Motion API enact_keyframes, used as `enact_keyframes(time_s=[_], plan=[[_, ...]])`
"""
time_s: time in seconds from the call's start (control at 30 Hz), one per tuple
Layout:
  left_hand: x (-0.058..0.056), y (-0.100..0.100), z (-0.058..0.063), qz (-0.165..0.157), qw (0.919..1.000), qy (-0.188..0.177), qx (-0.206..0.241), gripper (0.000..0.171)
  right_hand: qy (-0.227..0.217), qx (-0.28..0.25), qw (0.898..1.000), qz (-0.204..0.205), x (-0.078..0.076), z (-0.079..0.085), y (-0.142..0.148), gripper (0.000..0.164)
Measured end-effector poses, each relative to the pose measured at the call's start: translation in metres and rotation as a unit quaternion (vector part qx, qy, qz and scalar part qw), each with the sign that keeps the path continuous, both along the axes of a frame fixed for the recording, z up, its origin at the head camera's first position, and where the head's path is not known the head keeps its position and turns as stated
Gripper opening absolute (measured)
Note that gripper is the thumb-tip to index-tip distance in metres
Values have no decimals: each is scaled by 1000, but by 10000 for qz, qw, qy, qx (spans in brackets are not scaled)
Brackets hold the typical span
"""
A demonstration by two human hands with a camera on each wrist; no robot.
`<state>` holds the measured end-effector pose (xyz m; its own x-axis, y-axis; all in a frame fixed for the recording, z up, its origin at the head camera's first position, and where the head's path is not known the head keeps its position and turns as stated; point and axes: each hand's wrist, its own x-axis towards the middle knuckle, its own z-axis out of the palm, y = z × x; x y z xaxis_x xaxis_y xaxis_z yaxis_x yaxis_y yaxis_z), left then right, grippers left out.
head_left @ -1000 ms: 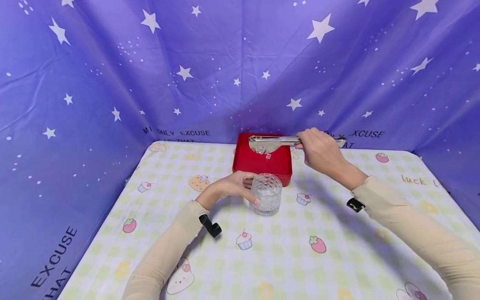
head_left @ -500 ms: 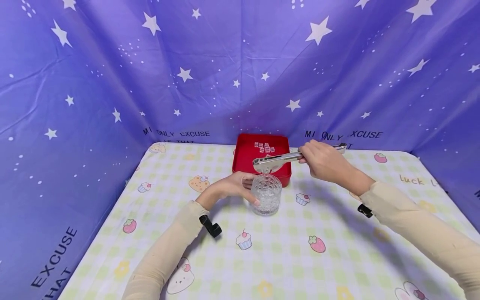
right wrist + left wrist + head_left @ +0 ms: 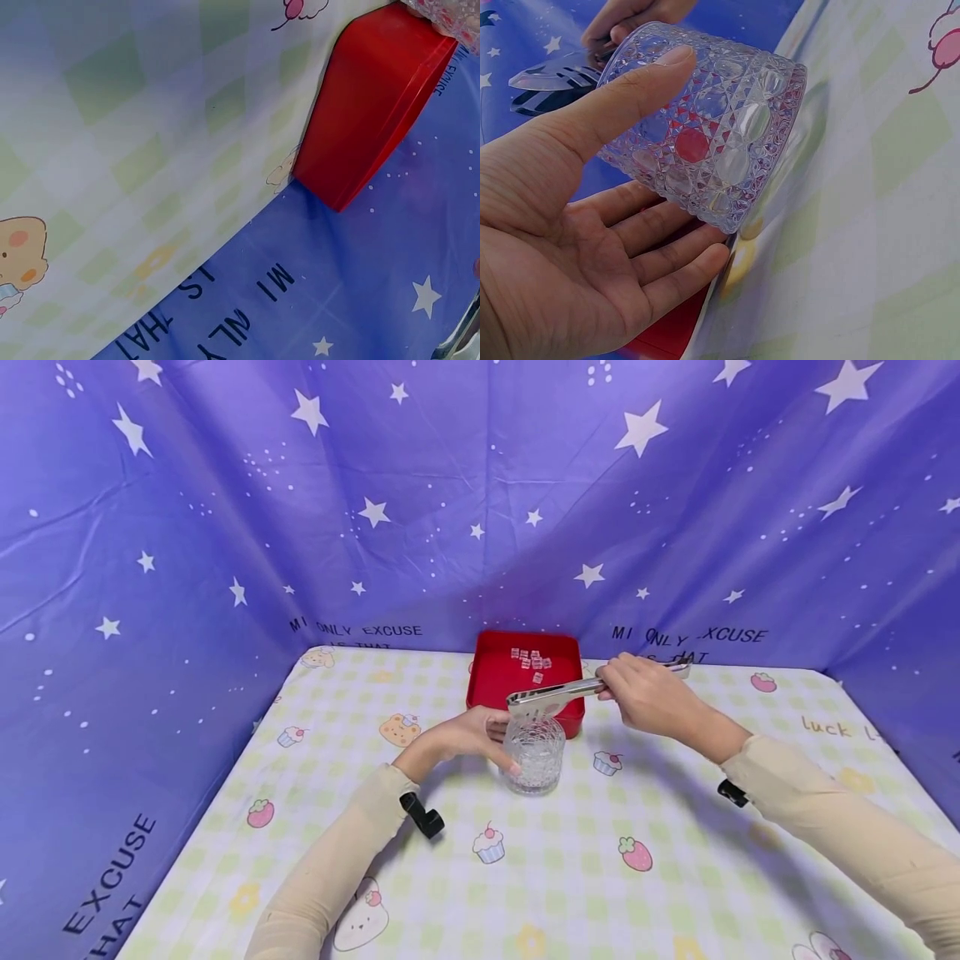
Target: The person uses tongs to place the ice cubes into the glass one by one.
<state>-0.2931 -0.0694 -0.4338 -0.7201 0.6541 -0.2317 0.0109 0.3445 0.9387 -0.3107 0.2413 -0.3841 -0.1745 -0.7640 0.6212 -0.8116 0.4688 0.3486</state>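
Note:
A clear, patterned drinking glass (image 3: pixel 535 758) stands upright on the table in front of the red tray. My left hand (image 3: pixel 468 735) holds it from the left; in the left wrist view the thumb lies across the near side of the glass (image 3: pixel 727 112) and the fingers reach round underneath. My right hand (image 3: pixel 651 697) grips metal serving tongs (image 3: pixel 558 695) by the handle, with their tips right over the glass's rim. I cannot tell whether anything is between the tips. Inside the red tray (image 3: pixel 487 689) lie several small clear cubes (image 3: pixel 535 658).
The checked tablecloth (image 3: pixel 555 893) with printed cupcakes and strawberries covers the table. A purple star-patterned curtain (image 3: pixel 420 560) hangs right behind the tray and along both sides. In the right wrist view the tray's red side wall (image 3: pixel 367 105) shows close to the curtain.
The right hand has brought the tongs down and toward me, from above the tray to the glass's rim. The cubes in the tray have come into sight. Left hand and glass stay put.

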Motion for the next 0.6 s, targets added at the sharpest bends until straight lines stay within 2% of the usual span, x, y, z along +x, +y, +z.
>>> enact_keyframes(time_s=[0.23, 0.4, 0.6], plan=[[-1, 1, -2, 73, 9997, 175, -134, 69, -4, 114, 9998, -157, 1, -2, -1, 46], [0, 2, -2, 61, 9998, 158, -90, 63, -44, 159, 9997, -200, 1, -3, -1, 47], [0, 1, -1, 20, 9999, 103, 22, 70, 156, -70, 9989, -426, 0, -1, -4, 48]])
